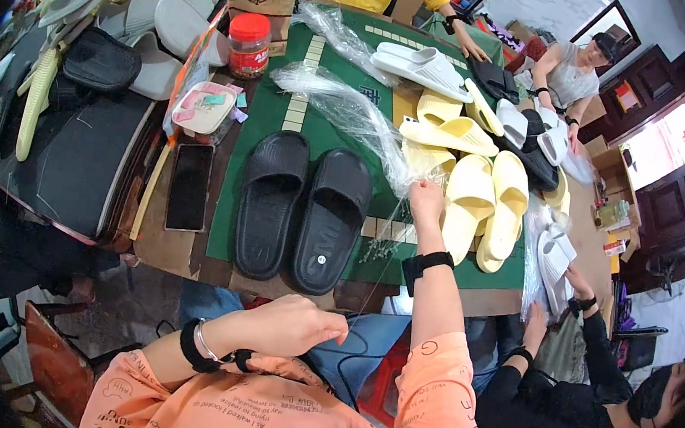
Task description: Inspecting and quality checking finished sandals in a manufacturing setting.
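Observation:
My right hand (426, 205) is closed on the gathered end of a bundle of clear plastic strands (370, 124), which trails away to the far left over the green mat. Loose thin ends hang below its fingers. Closer to my body, my left hand (300, 327) is pinched shut, and a fine clear strand appears to run from it up to my right hand. Between them and the phone lies a pair of black slides (266, 205), side by side with toes away from me. Yellow slides (468, 207) lie just right of my right hand.
A heap of slides (140, 22) covers a dark case (70, 158) at left. A black phone (189, 186), a red-lidded jar (248, 44) and a small tub (204, 108) stand nearby. Co-workers handle slides at far right; one holds a white slide (554, 268). Another plastic bundle (337, 36) lies farther back.

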A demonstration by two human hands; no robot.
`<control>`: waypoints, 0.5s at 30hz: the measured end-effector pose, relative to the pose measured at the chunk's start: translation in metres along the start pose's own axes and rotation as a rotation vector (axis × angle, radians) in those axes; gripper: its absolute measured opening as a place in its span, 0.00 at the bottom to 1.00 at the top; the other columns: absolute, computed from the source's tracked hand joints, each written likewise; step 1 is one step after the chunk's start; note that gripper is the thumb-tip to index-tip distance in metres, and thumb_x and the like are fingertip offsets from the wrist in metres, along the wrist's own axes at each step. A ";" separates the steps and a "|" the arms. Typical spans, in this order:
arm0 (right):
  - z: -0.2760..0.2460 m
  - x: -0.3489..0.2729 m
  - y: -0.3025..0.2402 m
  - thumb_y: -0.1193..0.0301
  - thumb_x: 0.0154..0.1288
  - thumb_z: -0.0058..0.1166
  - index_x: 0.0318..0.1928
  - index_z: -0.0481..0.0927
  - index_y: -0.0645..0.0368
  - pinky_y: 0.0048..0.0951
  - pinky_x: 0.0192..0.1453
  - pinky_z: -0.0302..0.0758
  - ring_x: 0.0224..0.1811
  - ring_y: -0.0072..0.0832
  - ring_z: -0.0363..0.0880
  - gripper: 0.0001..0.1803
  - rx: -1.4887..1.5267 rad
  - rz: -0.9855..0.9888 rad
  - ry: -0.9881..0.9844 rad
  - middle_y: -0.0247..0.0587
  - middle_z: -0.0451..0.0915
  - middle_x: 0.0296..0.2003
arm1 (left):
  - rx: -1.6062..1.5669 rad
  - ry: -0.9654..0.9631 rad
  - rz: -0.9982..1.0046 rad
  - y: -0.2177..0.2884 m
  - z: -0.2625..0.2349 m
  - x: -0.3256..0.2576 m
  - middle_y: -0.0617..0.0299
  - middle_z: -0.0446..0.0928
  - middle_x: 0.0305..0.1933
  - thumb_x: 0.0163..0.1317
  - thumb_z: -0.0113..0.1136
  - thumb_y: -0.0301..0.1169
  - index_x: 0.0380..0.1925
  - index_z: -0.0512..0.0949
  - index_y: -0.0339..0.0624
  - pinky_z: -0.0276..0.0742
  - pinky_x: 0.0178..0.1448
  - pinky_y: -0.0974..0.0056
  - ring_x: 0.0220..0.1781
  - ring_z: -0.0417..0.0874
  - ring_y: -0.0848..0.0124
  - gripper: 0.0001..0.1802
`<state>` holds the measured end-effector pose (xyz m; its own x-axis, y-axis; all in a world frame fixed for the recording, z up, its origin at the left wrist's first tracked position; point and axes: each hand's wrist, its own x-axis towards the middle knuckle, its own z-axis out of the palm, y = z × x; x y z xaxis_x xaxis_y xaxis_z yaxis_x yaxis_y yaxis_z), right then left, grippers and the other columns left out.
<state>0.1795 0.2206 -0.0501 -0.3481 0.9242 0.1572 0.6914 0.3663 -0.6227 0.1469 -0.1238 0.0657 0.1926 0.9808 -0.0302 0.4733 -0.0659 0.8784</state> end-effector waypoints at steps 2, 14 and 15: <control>0.000 -0.003 -0.008 0.67 0.49 0.46 0.24 0.78 0.62 0.34 0.35 0.71 0.25 0.35 0.77 0.12 -0.043 0.027 -0.011 0.46 0.77 0.20 | 0.079 -0.021 0.054 0.000 0.000 -0.003 0.55 0.72 0.22 0.58 0.48 0.31 0.33 0.72 0.44 0.69 0.32 0.58 0.28 0.75 0.55 0.06; 0.012 0.000 -0.022 0.68 0.53 0.47 0.27 0.79 0.66 0.38 0.38 0.72 0.32 0.46 0.78 0.13 0.047 0.037 -0.130 0.58 0.78 0.27 | 0.203 -0.049 0.236 0.014 -0.002 -0.008 0.54 0.72 0.17 0.48 0.58 0.33 0.31 0.71 0.41 0.68 0.30 0.56 0.24 0.75 0.53 0.12; 0.013 -0.002 -0.019 0.68 0.53 0.46 0.27 0.79 0.66 0.39 0.37 0.71 0.31 0.46 0.77 0.13 0.135 -0.002 -0.068 0.58 0.77 0.27 | 0.197 -0.082 0.218 0.013 0.002 -0.006 0.54 0.73 0.18 0.46 0.60 0.33 0.31 0.71 0.41 0.68 0.31 0.56 0.24 0.75 0.53 0.13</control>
<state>0.1589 0.2105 -0.0480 -0.3944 0.9124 0.1093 0.6010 0.3461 -0.7205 0.1533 -0.1313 0.0769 0.3727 0.9221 0.1037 0.5692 -0.3154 0.7593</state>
